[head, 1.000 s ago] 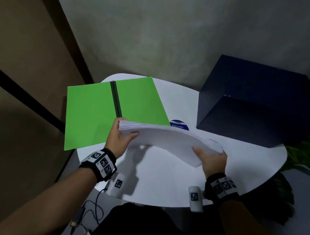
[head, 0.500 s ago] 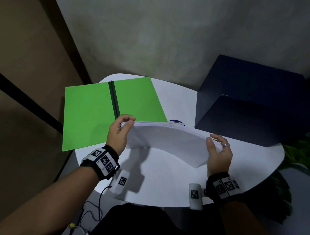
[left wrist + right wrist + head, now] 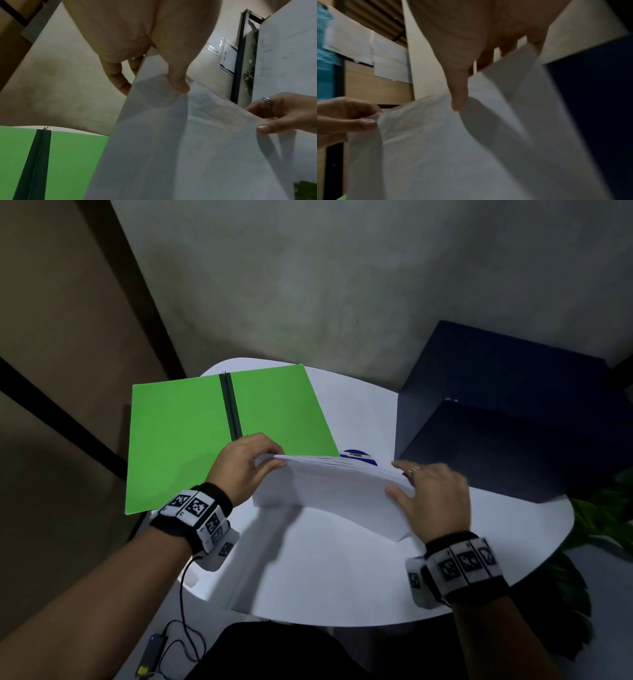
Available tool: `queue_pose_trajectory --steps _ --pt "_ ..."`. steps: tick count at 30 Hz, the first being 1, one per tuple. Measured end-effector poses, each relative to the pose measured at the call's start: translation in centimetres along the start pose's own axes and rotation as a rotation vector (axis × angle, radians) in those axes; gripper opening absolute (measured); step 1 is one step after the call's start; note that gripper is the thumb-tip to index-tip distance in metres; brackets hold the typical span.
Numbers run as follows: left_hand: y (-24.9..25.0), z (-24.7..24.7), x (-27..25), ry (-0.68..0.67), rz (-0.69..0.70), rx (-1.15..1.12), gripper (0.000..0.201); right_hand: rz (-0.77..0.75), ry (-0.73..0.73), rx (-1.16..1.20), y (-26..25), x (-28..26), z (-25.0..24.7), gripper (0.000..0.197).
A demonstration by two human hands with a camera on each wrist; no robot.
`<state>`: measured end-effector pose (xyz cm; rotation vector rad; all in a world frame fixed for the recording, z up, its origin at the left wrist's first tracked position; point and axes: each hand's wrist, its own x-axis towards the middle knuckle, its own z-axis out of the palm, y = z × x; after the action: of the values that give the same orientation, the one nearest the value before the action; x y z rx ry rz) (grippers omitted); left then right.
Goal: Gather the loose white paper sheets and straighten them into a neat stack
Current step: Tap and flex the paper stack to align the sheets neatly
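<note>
A thick stack of white paper sheets [image 3: 335, 491] stands on its long edge on the white table [image 3: 342, 583], bowed slightly, with its upper edges fairly even. My left hand [image 3: 274, 455] pinches the stack's left end, thumb on the near face and fingers behind. My right hand [image 3: 397, 477] holds the right end the same way and looks blurred. The left wrist view shows the left thumb [image 3: 178, 81] on the paper [image 3: 171, 148] and the ringed right hand [image 3: 283, 115] at the far edge. In the right wrist view the paper [image 3: 453, 155] sags below my thumb [image 3: 458, 97].
An open green folder [image 3: 178, 440] with a dark spine lies flat on the table's back left, just behind my left hand. A large navy box [image 3: 513, 422] fills the back right. A small blue disc [image 3: 359, 455] peeks out behind the stack. Green leaves [image 3: 599, 515] show beyond the right rim.
The stack has swung from a slanted, lifted hold to standing on edge on the table. My right hand moved from the stack's lower corner up to its right end.
</note>
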<state>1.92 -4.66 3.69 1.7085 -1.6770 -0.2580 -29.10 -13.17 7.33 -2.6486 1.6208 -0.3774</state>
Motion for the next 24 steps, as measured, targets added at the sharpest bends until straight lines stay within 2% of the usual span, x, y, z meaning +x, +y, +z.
queue_pose_trajectory --steps 3,6,8,9,11,12,14,15,16,18,19,20,22,24 --pt "0.3 0.3 0.0 -0.035 0.018 -0.003 0.021 -0.131 -0.147 -0.025 -3.9 2.0 0.3 0.046" --pt "1.3 -0.3 0.6 -0.041 0.061 0.038 0.034 -0.142 -0.27 0.014 -6.3 3.2 0.8 0.023" --pt "1.4 -1.0 1.3 0.094 0.052 0.102 0.048 -0.075 -0.213 0.1 -5.6 3.2 -0.2 0.016" --pt "1.5 -1.5 1.4 0.214 -0.017 0.095 0.068 -0.032 -0.156 0.178 -4.8 3.2 -1.0 0.014" --pt "1.4 -2.1 1.3 0.445 -0.23 -0.11 0.115 0.075 -0.058 0.503 -3.1 3.0 -2.2 0.01" --pt "1.2 -1.9 1.0 0.492 -0.323 -0.252 0.128 0.137 -0.026 0.729 -2.4 2.9 -2.4 0.009" --pt "1.5 -0.9 0.7 0.402 -0.428 -0.486 0.135 0.23 0.01 1.15 -1.9 2.8 -2.3 0.015" --pt "1.9 -0.3 0.7 0.31 -0.426 -0.585 0.131 0.241 0.028 1.277 -1.8 2.7 -1.9 0.02" --pt "2.3 0.3 0.8 0.218 -0.416 -0.656 0.118 0.228 0.041 1.334 -2.0 2.7 -1.6 0.025" --pt "3.8 0.8 1.5 0.145 -0.4 -0.702 0.068 0.18 0.066 1.334 -2.4 2.5 -1.0 0.03" --pt "4.4 0.9 1.9 0.17 -0.392 -0.721 0.047 0.179 0.085 1.337 -2.6 2.3 -0.8 0.031" --pt "5.1 1.0 2.3 0.224 -0.384 -0.742 0.034 0.201 0.112 1.347 -2.7 2.1 -0.7 0.03" --pt "6.0 1.4 2.4 0.36 -0.38 -0.767 0.026 0.219 0.167 1.325 -2.7 1.4 -0.6 0.031" --pt "6.3 2.1 1.8 0.414 -0.398 -0.753 0.028 0.253 0.173 1.266 -2.5 0.3 0.0 0.031"
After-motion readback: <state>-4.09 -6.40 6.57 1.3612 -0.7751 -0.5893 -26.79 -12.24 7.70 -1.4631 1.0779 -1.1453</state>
